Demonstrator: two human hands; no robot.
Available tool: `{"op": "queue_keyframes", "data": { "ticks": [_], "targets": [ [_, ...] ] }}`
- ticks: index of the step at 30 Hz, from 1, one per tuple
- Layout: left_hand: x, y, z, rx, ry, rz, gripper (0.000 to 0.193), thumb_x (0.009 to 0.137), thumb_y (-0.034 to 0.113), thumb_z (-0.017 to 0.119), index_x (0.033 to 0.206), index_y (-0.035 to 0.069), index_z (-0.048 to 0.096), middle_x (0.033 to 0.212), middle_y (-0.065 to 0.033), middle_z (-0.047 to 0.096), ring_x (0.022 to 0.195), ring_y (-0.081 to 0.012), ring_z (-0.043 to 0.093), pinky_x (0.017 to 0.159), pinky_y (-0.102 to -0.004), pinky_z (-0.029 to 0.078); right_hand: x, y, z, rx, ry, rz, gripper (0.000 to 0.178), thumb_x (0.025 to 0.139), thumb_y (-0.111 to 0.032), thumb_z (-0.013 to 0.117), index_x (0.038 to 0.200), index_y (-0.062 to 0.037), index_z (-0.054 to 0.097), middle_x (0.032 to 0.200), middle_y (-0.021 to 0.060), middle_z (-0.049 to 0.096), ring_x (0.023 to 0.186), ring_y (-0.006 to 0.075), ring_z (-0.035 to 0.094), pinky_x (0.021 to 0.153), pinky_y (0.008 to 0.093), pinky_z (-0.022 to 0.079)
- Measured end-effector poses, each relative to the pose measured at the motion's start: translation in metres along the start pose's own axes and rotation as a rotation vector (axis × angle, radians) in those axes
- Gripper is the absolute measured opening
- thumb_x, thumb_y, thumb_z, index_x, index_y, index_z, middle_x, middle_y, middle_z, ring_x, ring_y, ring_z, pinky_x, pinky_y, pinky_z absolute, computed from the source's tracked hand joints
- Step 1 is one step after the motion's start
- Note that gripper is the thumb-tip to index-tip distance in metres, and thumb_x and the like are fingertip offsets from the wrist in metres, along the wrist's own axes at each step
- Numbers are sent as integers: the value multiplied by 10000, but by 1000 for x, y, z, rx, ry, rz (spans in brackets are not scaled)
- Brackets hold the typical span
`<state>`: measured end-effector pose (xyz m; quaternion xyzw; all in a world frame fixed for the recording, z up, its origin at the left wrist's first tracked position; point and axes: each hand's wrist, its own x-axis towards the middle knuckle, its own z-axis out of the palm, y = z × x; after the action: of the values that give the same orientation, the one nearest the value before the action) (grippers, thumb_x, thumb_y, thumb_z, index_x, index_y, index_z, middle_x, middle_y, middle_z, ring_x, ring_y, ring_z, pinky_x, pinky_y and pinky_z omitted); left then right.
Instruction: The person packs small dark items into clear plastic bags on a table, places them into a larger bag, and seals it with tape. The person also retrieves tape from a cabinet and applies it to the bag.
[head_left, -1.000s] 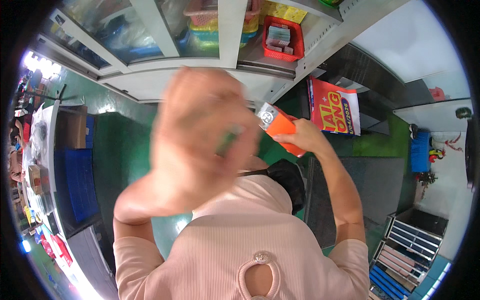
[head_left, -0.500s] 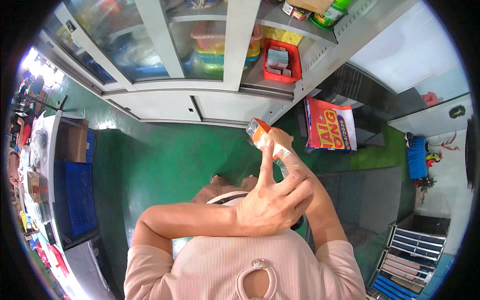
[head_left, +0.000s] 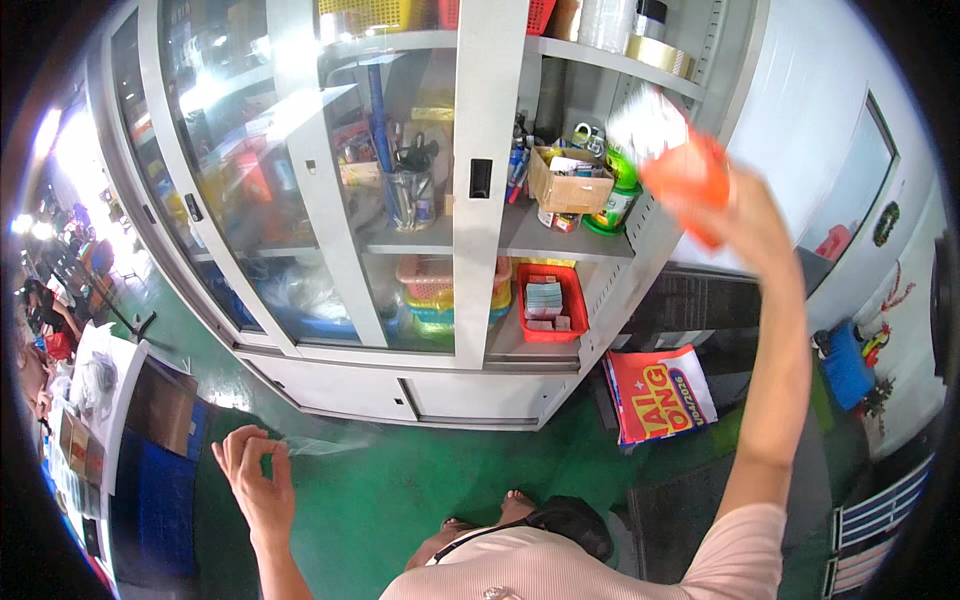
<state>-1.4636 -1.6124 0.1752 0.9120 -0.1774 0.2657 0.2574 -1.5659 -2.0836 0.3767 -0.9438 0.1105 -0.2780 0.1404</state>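
Observation:
My right hand (head_left: 755, 225) is raised at the upper right, wrapped round an orange box (head_left: 690, 175) whose far end looks whitish and shiny. Motion blurs the box, so its details are lost. It is held in front of the open cabinet's right side, near the shelf with the cardboard box (head_left: 570, 190). Low on the left, my left hand (head_left: 258, 478) is closed in a pinch of thumb and forefinger. From that pinch a thin piece of clear plastic film (head_left: 330, 442) trails to the right above the green floor.
The tall cabinet (head_left: 490, 270) has glass sliding doors and one open bay. Inside are a red basket (head_left: 568, 335) of small packs, a green-lidded jar (head_left: 612, 215) and tape rolls (head_left: 658, 57). A printed banner (head_left: 655, 395) lies at right; a white table (head_left: 100, 400) stands left.
My hands have moved apart: the right rose with the orange box towards the upper shelves, the left swung down and left with the film. The view has tilted up, showing more of the cabinet.

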Motion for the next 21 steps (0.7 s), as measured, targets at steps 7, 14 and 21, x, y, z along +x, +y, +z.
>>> {"op": "queue_keyframes", "data": {
  "ticks": [7, 14, 21],
  "targets": [
    [-32, 26, 6, 113, 96, -234, 105, 750, 60, 611, 742, 71, 507, 936, -54, 526, 958, -259, 511, 1044, -558, 186, 212, -2, -53, -391, -51, -252, 578, 629, -479, 748, 893, 22, 633, 777, 147, 632, 632, 239, 603, 633, 360, 474],
    [-60, 58, 27, 197, 168, -402, 108, 745, 58, 603, 749, 69, 496, 928, -57, 508, 961, -259, 514, 1039, -561, 197, 275, -23, -25, -289, -183, -313, 556, 588, -496, 780, 765, 20, 673, 702, 132, 635, 614, 222, 601, 588, 348, 470],
    [-67, 78, 38, 239, 173, -467, 119, 746, 45, 607, 749, 68, 490, 936, -55, 501, 981, -258, 513, 1041, -580, 181, 297, -21, 2, 2, -259, -360, 501, 621, -352, 819, 856, 36, 605, 754, 143, 632, 532, 178, 611, 476, 322, 514]
  ]
}}
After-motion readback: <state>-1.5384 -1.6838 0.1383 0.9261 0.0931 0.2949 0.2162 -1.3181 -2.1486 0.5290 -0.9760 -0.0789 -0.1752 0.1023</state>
